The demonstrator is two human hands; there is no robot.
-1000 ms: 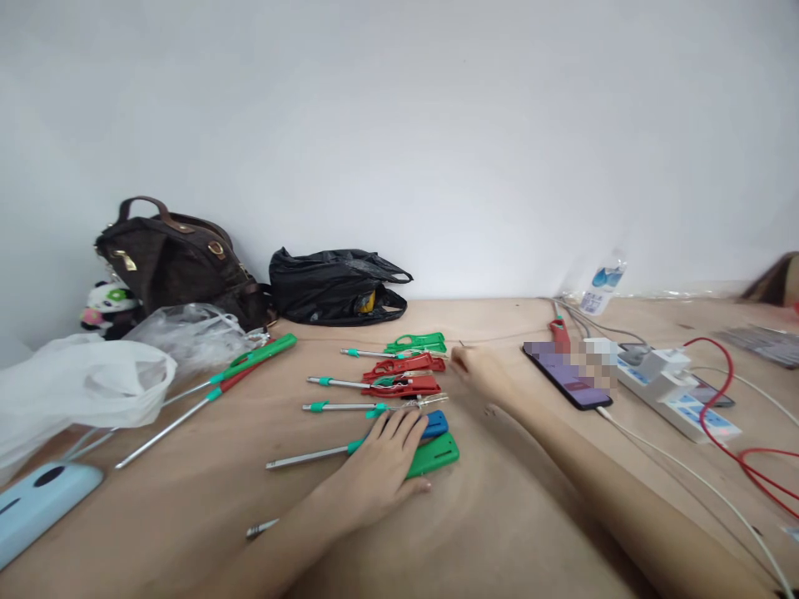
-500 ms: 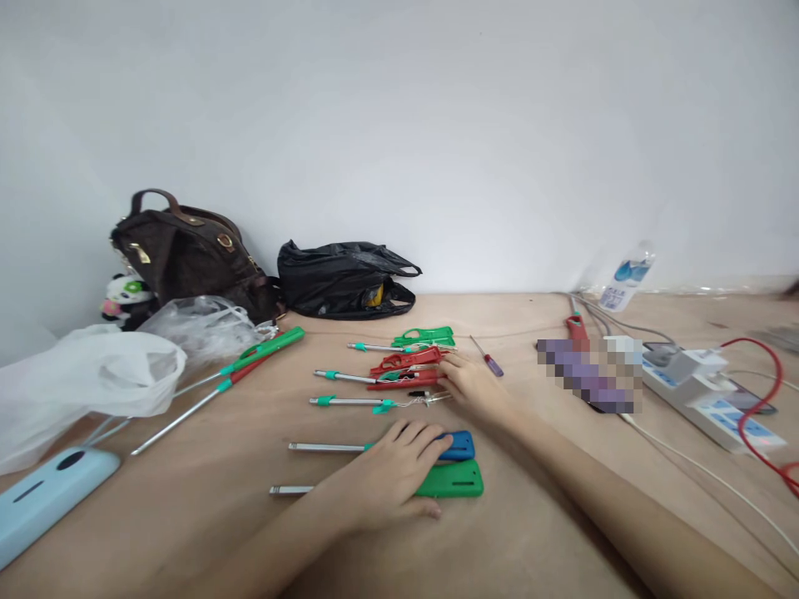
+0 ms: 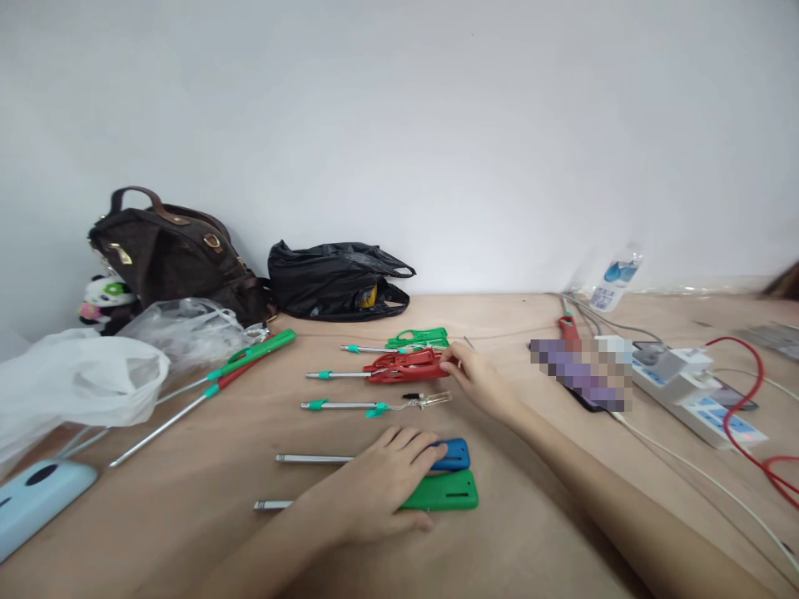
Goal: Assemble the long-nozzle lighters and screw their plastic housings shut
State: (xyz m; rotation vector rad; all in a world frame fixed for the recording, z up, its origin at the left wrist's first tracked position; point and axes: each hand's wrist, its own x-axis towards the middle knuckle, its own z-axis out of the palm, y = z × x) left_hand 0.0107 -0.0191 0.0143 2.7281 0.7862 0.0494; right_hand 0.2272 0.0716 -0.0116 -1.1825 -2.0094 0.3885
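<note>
My left hand (image 3: 390, 478) lies flat across the blue lighter (image 3: 455, 454) and the green lighter (image 3: 443, 491), fingers stretched out; their metal tubes stick out on its left. At the right end of a red lighter (image 3: 405, 370), my right hand (image 3: 478, 378) has thumb and fingers closed on the handle casing. Below that is a metal lighter tube (image 3: 343, 406) with teal clips, thin wires and a small black part (image 3: 413, 396). Behind the red one rests a green lighter casing (image 3: 417, 338) with another tube. A screwdriver is mostly hidden behind my right hand.
On the left are a dark backpack (image 3: 168, 266), a white plastic bag (image 3: 81, 366), a light blue device (image 3: 47, 503) and assembled lighters (image 3: 250, 356). A black bag (image 3: 337, 279) sits by the wall. To the right are a power strip (image 3: 699, 408), cables and a bottle (image 3: 617, 279).
My right hand has shifted slightly and its fingers now close on the red casing's end. The red pieces, apart before, now sit together. My left hand stays on the blue and green lighters.
</note>
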